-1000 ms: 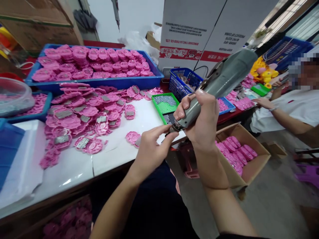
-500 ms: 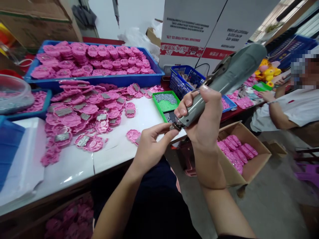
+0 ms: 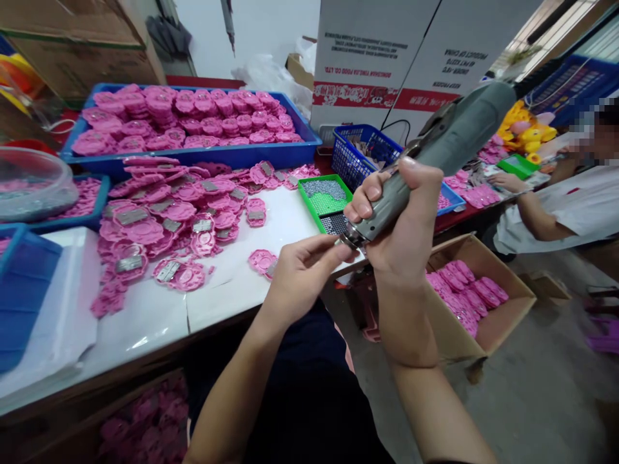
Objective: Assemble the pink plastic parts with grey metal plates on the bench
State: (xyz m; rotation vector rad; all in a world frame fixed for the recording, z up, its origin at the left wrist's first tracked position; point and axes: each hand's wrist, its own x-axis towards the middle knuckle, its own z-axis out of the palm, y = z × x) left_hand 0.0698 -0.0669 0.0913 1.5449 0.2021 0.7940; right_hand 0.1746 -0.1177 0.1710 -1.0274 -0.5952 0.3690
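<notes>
My right hand (image 3: 399, 225) is wrapped round a grey electric screwdriver (image 3: 435, 154), tilted with its tip down and to the left. My left hand (image 3: 300, 277) pinches at the tool's tip (image 3: 347, 240); what is between the fingertips is too small to make out. Both hands hover over the table's front edge, just in front of a green tray (image 3: 309, 196) of small metal screws. A single pink plastic piece (image 3: 261, 261) lies on the white sheet left of my left hand.
A heap of pink plastic pieces (image 3: 164, 219) covers the table's left; a blue bin (image 3: 193, 158) behind holds more. A blue basket (image 3: 367, 151), white cartons (image 3: 411, 51) and a cardboard box (image 3: 483, 303) of pink pieces stand right. A seated person (image 3: 565, 206) works at far right.
Both hands stay joined at the screwdriver's tip. The view has drifted slightly, so the hands sit a little further right and higher than a second ago.
</notes>
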